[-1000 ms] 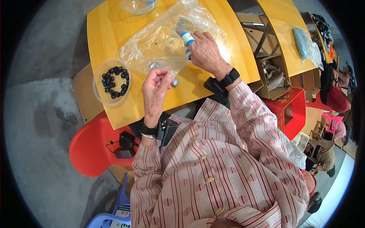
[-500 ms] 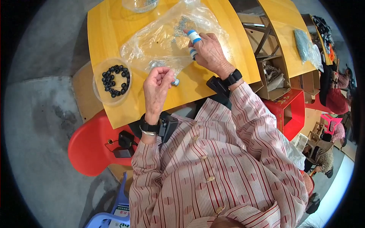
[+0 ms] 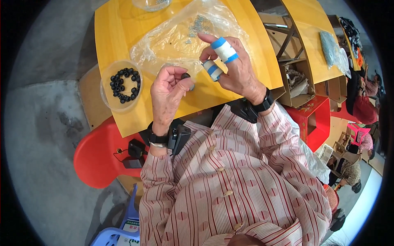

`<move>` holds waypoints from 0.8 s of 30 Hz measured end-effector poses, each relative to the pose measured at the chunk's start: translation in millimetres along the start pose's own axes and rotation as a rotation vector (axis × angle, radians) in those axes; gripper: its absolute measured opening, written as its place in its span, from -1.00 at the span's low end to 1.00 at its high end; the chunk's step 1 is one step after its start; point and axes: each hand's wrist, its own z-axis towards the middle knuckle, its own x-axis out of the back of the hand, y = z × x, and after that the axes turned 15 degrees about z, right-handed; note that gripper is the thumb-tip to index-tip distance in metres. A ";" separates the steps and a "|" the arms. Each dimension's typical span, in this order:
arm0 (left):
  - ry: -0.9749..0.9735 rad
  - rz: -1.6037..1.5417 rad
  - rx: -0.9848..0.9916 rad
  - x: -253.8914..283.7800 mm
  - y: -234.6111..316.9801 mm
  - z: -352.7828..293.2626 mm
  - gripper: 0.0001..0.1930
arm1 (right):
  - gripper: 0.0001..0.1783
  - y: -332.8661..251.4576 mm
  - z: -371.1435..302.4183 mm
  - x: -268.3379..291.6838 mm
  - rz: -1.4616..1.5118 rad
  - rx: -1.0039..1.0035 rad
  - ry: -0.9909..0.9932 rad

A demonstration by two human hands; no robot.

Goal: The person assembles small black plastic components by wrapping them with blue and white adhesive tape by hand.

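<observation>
My left hand (image 3: 166, 92) pinches a small round black cap (image 3: 186, 76) between thumb and fingers, above the near part of the yellow table (image 3: 152, 110). To its right my right hand (image 3: 238, 67) is raised, with blue-and-white tape round the index finger and thumb. Those two fingertips come together; whatever may be between them is too small to make out. Behind both hands a clear plastic bag (image 3: 158, 45) lies spread out, bearing a scatter of small metal pieces (image 3: 198, 26). At the left, a clear round tub (image 3: 107, 99) contains several black caps like the held one.
Another clear bowl (image 3: 152, 5) stands at the far table edge. A red chair (image 3: 92, 158) with black devices is at the left. Rightward are an open cardboard box (image 3: 297, 86), a red box (image 3: 308, 123) and a second table (image 3: 308, 24) carrying a filled bag. Other people sit farther off.
My right hand has drawn back from the metal pieces and lifted toward me. The left hand has turned slightly, and the black cap now shows in its fingers.
</observation>
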 end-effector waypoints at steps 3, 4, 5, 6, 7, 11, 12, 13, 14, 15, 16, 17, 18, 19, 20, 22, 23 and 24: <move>0.010 0.003 -0.021 -1.8 7.2 -7.1 -0.75 | -0.21 -13.7 -2.1 2.1 -0.036 0.017 -0.023; -0.013 -0.007 0.022 -0.2 11.2 -9.8 -0.75 | -0.22 -17.4 -2.8 1.5 -0.008 0.036 -0.027; -0.036 -0.018 0.065 0.7 12.9 -12.0 -0.75 | -0.23 -19.9 -3.8 0.2 0.020 0.057 -0.032; -0.035 -0.015 0.067 0.1 13.0 -13.9 -0.75 | -0.23 -21.1 -5.9 -1.9 0.043 0.060 -0.020; -0.048 -0.053 0.045 -1.5 12.9 -15.5 -0.75 | -0.23 -22.2 -8.6 -2.2 0.046 0.059 -0.018; -0.045 -0.165 -0.011 -2.1 14.9 -22.7 -0.76 | -0.23 -24.9 -18.7 -0.9 0.043 0.020 0.010; -0.046 -0.162 -0.009 -2.0 14.6 -24.1 -0.76 | -0.23 -25.5 -20.6 -1.0 0.040 0.026 0.024; -0.042 -0.188 -0.027 -1.8 13.8 -25.5 -0.77 | -0.23 -26.7 -21.4 -1.1 0.043 0.025 0.026; -0.042 -0.216 -0.045 -2.1 12.1 -25.7 -0.77 | -0.25 -27.2 -22.4 -1.0 0.037 0.031 0.030; -0.046 -0.215 -0.043 -2.3 11.5 -26.1 -0.77 | -0.26 -27.7 -23.1 -0.8 0.031 0.037 0.033; -0.053 -0.211 -0.042 -2.6 11.2 -26.7 -0.77 | -0.26 -28.1 -23.4 -1.0 0.030 0.033 0.036; -0.057 -0.205 -0.041 -2.8 11.9 -27.9 -0.76 | -0.28 -29.1 -23.0 -1.3 0.024 0.068 0.050; -0.058 -0.204 -0.039 -3.3 12.4 -29.0 -0.76 | -0.29 -30.0 -22.7 -1.1 0.017 0.103 0.064; -0.059 -0.197 -0.028 -3.9 12.9 -30.0 -0.76 | -0.29 -30.7 -22.6 -0.6 0.017 0.102 0.065; -0.061 -0.191 -0.018 -4.6 13.3 -30.4 -0.75 | -0.30 -31.8 -22.4 0.5 -0.014 0.133 0.056; -0.069 -0.184 -0.017 -5.9 13.3 -30.2 -0.75 | -0.32 -35.3 -22.6 3.8 -0.048 0.161 0.048; -0.069 -0.174 -0.017 -5.9 13.0 -30.7 -0.74 | -0.32 -38.2 -23.0 4.4 -0.079 0.162 0.016; -0.068 -0.173 -0.016 -6.1 12.3 -31.0 -0.74 | -0.32 -40.5 -23.2 5.2 -0.110 0.162 -0.016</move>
